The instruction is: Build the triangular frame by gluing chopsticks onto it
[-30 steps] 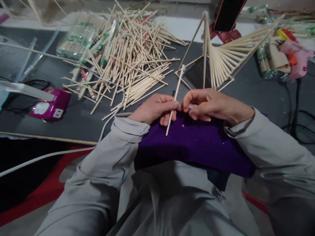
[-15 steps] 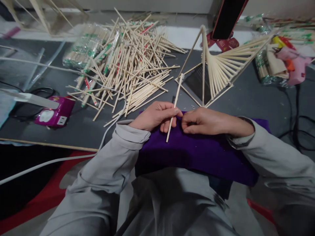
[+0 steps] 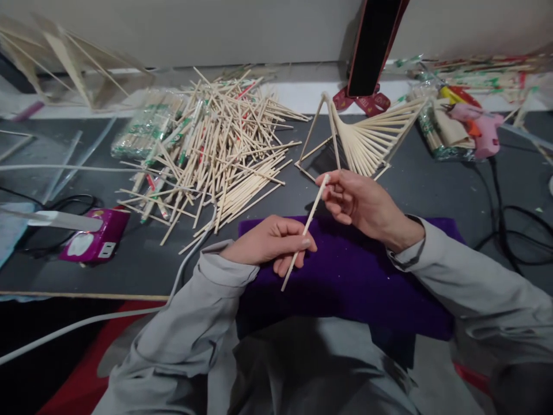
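My left hand [image 3: 287,245] pinches a pale wooden chopstick [image 3: 311,213] between thumb and fingers, a little below its middle. The stick slants up to the right, above a purple cloth [image 3: 345,276] at the desk's front edge. At its upper end, the thumb and fingertips of my right hand [image 3: 356,202] close on the tip, the other fingers loosely curled. Just behind that hand stands a frame of glued sticks [image 3: 358,138], with a twisted fan of sticks on its right side; its lower front is partly hidden by the hand.
Left of centre lies a large heap of loose chopsticks [image 3: 233,138], beside wrapped packs [image 3: 147,124]. A purple power socket [image 3: 93,233] with a white cable sits at left. On the right are a pink glue gun [image 3: 479,127] and black cords [image 3: 501,230]. A dark upright post [image 3: 374,49] rises behind.
My right hand has risen from beside the left hand to the chopstick's upper end, its fingers opening out from a curl. The view has tilted up, so things sit lower in it.
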Demonstrator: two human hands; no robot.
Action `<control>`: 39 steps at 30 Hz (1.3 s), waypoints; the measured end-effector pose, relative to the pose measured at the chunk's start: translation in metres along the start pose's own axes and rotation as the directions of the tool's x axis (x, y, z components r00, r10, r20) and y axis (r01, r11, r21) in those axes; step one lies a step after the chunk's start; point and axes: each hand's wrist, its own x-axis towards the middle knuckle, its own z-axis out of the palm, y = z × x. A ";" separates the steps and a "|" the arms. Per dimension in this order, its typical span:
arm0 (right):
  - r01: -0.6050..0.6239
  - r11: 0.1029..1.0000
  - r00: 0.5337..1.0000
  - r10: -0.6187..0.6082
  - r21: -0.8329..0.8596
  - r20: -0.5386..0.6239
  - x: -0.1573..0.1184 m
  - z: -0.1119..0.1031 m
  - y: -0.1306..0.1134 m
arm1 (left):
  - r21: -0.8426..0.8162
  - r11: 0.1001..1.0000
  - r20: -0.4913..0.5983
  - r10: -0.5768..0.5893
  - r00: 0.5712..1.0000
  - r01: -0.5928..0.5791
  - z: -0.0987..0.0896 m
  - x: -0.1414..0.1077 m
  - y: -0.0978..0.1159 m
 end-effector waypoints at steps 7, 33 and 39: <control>0.075 0.955 0.996 -0.058 -0.286 0.068 -0.001 -0.004 0.005 | 0.015 1.000 -0.033 -0.007 0.999 0.008 0.004 0.004 -0.001; 0.288 0.654 0.949 -0.100 -0.699 0.298 0.006 -0.012 0.019 | 0.116 0.993 -0.264 0.054 0.963 -0.024 0.008 0.013 -0.008; 0.364 0.476 0.928 -0.106 -0.801 0.358 0.005 -0.009 0.021 | 0.159 0.987 -0.242 0.033 0.970 0.006 0.010 0.014 -0.006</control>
